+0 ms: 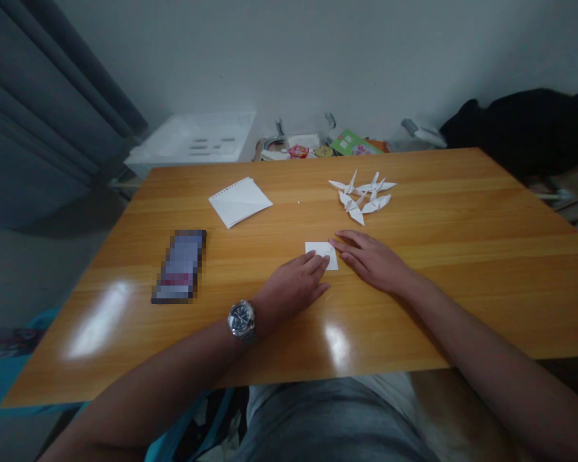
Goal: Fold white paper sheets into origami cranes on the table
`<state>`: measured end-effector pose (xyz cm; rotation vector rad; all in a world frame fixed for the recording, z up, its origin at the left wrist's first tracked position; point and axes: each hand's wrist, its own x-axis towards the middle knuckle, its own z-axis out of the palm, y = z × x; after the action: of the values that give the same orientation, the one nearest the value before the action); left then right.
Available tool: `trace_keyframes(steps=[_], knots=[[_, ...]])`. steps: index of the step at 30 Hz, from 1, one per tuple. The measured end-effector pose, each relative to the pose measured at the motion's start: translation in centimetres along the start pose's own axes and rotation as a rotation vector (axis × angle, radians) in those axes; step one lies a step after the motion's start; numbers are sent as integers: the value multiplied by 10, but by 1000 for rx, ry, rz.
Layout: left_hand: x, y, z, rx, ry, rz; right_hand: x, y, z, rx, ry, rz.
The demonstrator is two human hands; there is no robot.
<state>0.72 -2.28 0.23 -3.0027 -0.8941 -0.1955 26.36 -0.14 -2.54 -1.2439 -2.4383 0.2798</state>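
Small white paper rectangle [322,248], beneath left hand [293,284] with fingers together and beside spread right hand [373,262], likely needs light, even pressure

The left hand [295,283] (watch [241,318] on wrist) touches small white paper [320,247], right hand [373,260] alongside.

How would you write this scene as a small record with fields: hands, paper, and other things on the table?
left hand: fingers resting on the small white paper; watch on wrist
right hand: fingertips at the paper's right edge
small white paper: flat on the wooden table, partly covered
folded paper birds: clustered beyond the right hand
notepaper: farther back, left of the birds, holes along one edge
phone: left of the left hand, screen pixelated
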Motion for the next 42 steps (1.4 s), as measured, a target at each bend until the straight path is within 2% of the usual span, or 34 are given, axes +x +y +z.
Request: trace_keyframes(steps=[6, 13, 21, 35, 42], knots=[[-2, -3, 1, -55, 29, -59, 1, 1, -2, 93, 20, 59], [-3, -14, 3, -118, 43, -49, -2, -1, -8, 84, 2, -11], [-3, -11, 6, -113, 38, -58, -2, 2, -2, -6, -64, -26], [-3, -8, 3, -91, 75, -69, 0, -1, -5, 9, -23, -19], [-3, -5, 4, -83, 63, -85, -2, 0, -3, -73, -26, -40]])
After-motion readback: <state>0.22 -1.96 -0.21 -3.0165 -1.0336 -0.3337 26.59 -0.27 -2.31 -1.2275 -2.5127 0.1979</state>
